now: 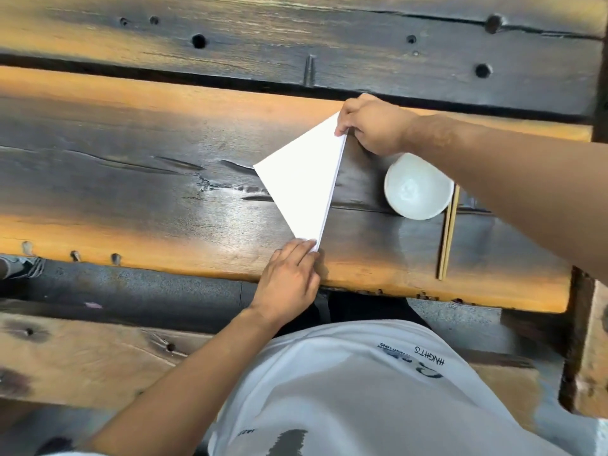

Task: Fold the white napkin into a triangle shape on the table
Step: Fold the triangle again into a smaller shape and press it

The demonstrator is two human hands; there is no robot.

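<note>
We see a smooth white napkin (301, 179), triangular, at frame center on dark plank table (131, 179); right hand (371, 125) pinches its upper corner, left hand (289, 281) presses flat-fingered on its lower corner.

Both bare arms reach out over the table edge. The left hand (289, 274) lies low and near the body, fingers straight and pressed flat, pointing forward. The right hand (371, 125) stretches farther out, forearm crossing from the right, thumb and fingers pinched together.
</note>
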